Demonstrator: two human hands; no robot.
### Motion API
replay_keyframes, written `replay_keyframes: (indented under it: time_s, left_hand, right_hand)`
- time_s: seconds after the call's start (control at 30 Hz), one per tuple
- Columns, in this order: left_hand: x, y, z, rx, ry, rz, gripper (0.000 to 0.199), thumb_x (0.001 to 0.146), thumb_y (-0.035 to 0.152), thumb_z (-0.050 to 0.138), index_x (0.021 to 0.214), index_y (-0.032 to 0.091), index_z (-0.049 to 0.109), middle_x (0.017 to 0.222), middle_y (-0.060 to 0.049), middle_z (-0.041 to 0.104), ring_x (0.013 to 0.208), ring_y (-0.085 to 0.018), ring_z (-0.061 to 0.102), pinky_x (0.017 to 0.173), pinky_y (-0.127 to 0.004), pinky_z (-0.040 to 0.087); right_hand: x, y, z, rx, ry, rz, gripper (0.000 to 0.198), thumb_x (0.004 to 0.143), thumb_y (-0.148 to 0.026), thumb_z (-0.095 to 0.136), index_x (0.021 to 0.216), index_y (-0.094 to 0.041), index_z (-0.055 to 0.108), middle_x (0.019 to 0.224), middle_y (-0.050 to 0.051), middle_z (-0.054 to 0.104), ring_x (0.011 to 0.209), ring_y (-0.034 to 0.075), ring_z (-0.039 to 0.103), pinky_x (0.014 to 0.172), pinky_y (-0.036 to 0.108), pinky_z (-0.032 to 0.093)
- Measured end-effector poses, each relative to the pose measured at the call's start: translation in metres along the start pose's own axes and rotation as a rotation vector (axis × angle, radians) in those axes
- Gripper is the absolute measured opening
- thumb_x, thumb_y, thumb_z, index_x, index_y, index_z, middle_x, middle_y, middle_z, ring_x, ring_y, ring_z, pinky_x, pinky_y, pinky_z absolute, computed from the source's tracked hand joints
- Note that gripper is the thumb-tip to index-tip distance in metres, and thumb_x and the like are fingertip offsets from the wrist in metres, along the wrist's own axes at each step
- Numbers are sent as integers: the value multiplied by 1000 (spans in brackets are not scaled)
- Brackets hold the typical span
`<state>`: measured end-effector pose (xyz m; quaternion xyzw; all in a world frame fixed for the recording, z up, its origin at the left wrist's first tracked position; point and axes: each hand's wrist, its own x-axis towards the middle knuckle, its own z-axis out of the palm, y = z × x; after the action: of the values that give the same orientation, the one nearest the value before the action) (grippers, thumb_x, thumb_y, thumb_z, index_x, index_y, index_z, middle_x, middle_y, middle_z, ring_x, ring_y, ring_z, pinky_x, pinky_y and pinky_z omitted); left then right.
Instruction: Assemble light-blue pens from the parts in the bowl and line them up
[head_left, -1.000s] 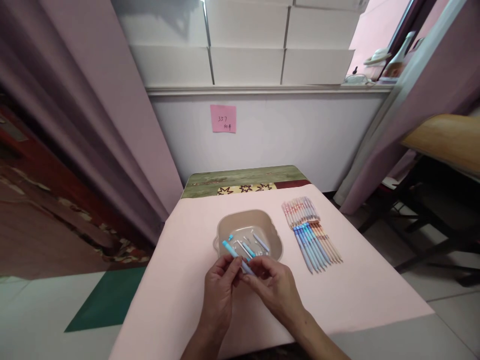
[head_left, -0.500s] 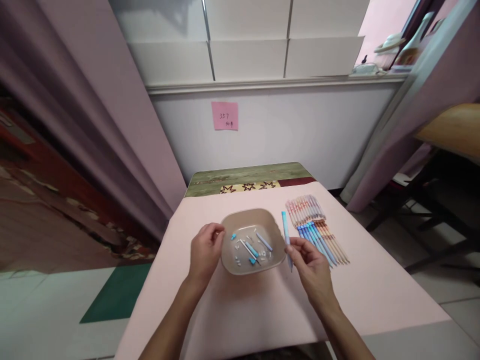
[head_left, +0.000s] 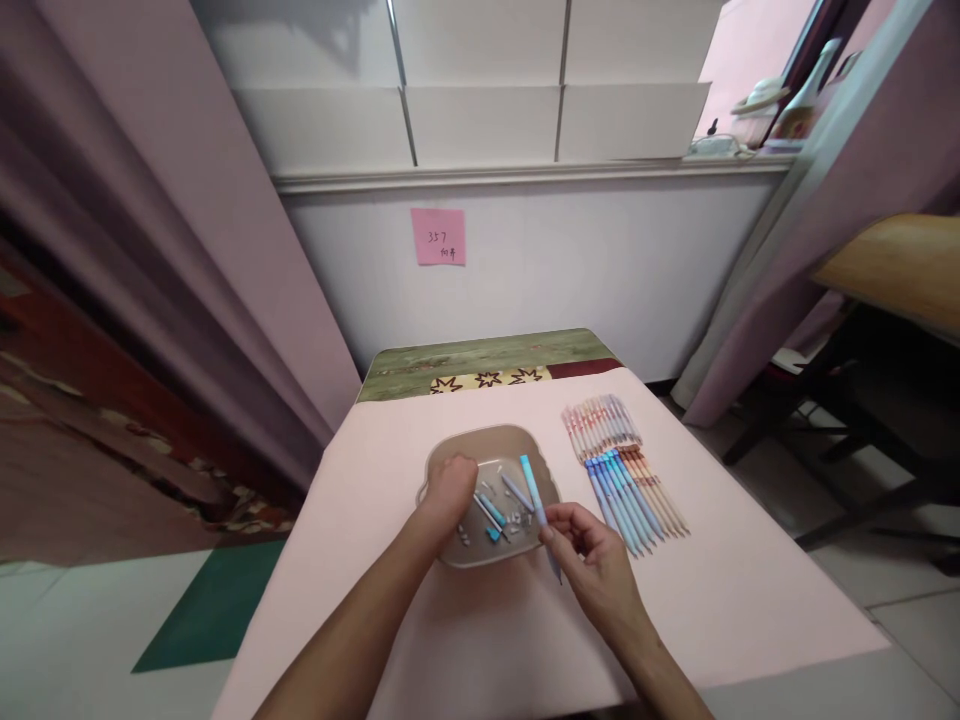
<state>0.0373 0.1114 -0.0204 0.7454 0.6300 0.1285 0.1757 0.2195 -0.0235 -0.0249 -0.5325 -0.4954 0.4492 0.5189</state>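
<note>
My right hand (head_left: 589,550) pinches a blue-to-lilac pen (head_left: 533,490) near its middle, tilted, with its tip down and its cyan end up, at the right rim of a beige plastic basin (head_left: 491,437). Reaching into the basin's left side is my left hand (head_left: 450,490); its fingers are curled, and the fingertips are hidden. Pen parts lie in the basin: a lilac barrel (head_left: 517,492), a cyan piece (head_left: 492,510), a thin refill, a small blue piece (head_left: 493,535) and several little pale bits (head_left: 517,521).
Right of the basin, a row of blue pens (head_left: 622,505) lies beside brown-topped pens (head_left: 656,490). Behind them is a row of pale pens (head_left: 601,425). A pink cloth (head_left: 720,600) covers the table. A pink note (head_left: 438,237) is stuck on the wall.
My left hand has moved from the basin's left rim down into it, covering a small blue piece. My right hand has brought the pen left, nearer the basin. The view has shifted slightly.
</note>
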Motion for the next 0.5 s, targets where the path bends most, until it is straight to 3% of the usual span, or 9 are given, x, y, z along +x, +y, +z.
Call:
replay_keyframes:
  time_s: [0.13,0.2,0.23,0.3,0.5]
  left_hand:
    - [-24,11,-19,-285,84,17,15,79,20,61,90,16,70,89,-11,70,81,-20,66,76,-30,50]
    - [-41,18,-24,-986,95,-93,25,76,29,67,95,14,70,82,-8,71,70,-18,66,69,-30,52]
    - [-49,22,-25,-1238,85,-145,28,72,31,71,94,14,70,83,-8,71,69,-17,66,69,-29,53]
    - [-61,28,-26,-1518,61,-227,31,66,29,77,92,13,70,84,-8,73,68,-15,66,69,-28,54]
    - [-72,32,-28,-1632,62,-274,33,61,24,82,89,10,72,82,-10,74,69,-15,67,67,-26,55]
  right_hand:
    - [-2,-1,3,-71,-32,-29,27,83,-41,58,90,-15,64,68,3,62,56,12,50,50,20,39]
    - [-4,-3,5,-134,-48,-54,23,83,-37,58,88,-16,65,66,2,61,55,12,49,48,20,37]
    - [-5,-5,6,-166,-52,-65,21,83,-35,57,87,-16,65,64,1,60,54,11,48,47,20,36]
    - [-8,-7,9,-225,-53,-82,18,82,-32,56,87,-17,65,61,0,58,53,11,47,45,19,33]
    - [-13,-15,12,-300,-49,-148,17,81,-29,55,86,-18,67,57,-1,55,50,11,45,41,18,29]
